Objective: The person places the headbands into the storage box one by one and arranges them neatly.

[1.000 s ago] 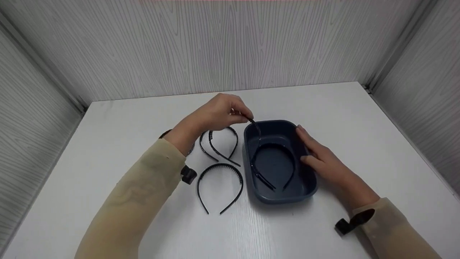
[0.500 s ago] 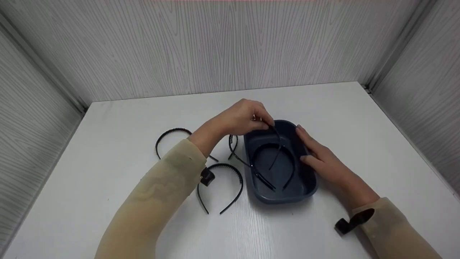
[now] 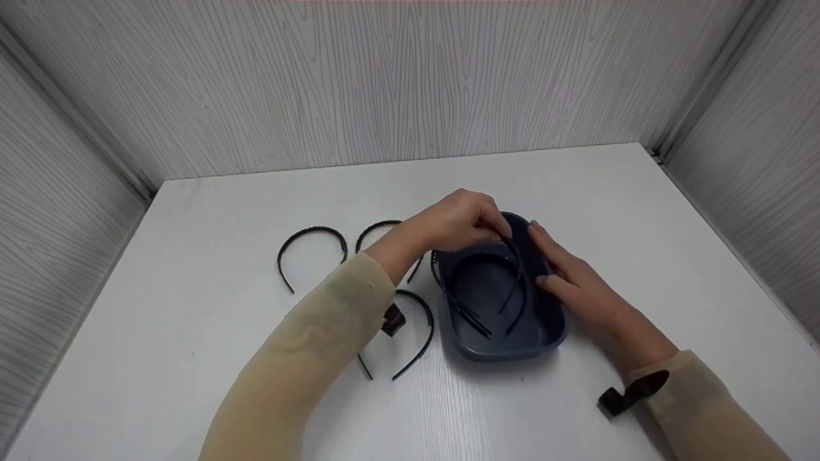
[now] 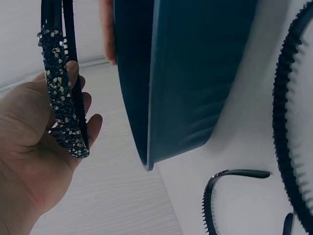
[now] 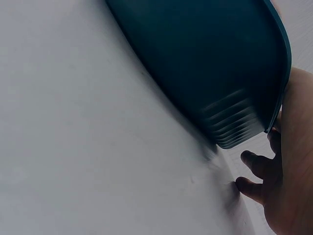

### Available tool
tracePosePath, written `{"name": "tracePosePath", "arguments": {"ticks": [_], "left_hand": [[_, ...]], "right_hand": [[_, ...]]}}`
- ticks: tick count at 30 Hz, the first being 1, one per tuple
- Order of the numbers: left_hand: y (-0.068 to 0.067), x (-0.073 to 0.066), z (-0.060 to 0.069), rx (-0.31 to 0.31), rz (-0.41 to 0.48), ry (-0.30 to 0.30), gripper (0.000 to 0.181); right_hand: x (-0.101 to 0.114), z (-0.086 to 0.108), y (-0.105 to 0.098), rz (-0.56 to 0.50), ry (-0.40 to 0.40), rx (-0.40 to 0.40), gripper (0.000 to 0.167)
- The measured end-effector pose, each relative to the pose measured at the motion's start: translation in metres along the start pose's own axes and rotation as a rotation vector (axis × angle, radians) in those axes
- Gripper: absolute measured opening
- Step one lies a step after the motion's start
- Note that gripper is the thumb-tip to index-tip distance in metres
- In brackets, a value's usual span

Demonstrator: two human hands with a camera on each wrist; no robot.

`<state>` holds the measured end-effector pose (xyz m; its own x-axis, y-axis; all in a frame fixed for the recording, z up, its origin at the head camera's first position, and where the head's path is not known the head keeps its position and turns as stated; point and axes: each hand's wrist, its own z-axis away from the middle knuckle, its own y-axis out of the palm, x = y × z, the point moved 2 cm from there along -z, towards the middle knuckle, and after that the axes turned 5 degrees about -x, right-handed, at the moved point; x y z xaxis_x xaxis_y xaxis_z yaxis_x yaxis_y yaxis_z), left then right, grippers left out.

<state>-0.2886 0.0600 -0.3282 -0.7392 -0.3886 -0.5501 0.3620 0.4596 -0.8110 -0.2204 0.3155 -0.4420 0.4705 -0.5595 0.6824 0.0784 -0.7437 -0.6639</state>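
Observation:
My left hand (image 3: 471, 221) is over the dark blue plastic bin (image 3: 506, 351), pinching a black headband (image 3: 517, 264) by its curved top. The left wrist view shows this headband (image 4: 61, 93) covered in sparkling dark beads, its legs reaching down into the bin. Another black headband (image 3: 487, 257) lies flat on the bin floor, partly overlapped by the held one. At the bin's right side, my right hand (image 3: 580, 288) holds the rim, thumb over the edge and fingers along the outer wall. Its other fingers (image 5: 257, 164) extend beneath the rim.
To the left of the bin, toothed black headbands lie on the white table: one far left (image 3: 314, 229), one behind my left forearm (image 3: 381, 223), one near the front (image 3: 428, 314). Wood-grain panels (image 3: 384, 96) enclose the back and sides.
My left hand has moved right and slightly nearer, carrying the headband from the bin's left edge to over its inside and lower. My right hand stays on the rim.

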Motion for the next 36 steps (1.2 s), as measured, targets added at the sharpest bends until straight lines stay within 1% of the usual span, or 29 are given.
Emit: {"name": "tracePosePath", "arguments": {"ticks": [4,14,21,27,36], "left_hand": [[0.007,0.0,-0.004,0.013,-0.026,0.012,0.021],[0.025,0.004,-0.012,0.05,-0.047,0.005,0.022],[0.036,0.008,-0.013,0.047,-0.046,0.011,0.021],[0.042,0.011,-0.013,0.041,-0.051,0.012,0.022],[0.048,0.018,-0.014,0.043,-0.053,0.004,0.022]], "right_hand": [[0.0,-0.001,0.0,-0.004,-0.007,-0.007,0.078],[0.001,0.0,-0.001,-0.002,0.012,0.001,0.078],[0.001,0.0,0.0,0.007,0.026,0.004,0.079],[0.001,0.001,0.0,-0.003,0.027,0.006,0.078],[0.0,0.0,0.0,-0.017,0.0,0.001,0.077]]}}
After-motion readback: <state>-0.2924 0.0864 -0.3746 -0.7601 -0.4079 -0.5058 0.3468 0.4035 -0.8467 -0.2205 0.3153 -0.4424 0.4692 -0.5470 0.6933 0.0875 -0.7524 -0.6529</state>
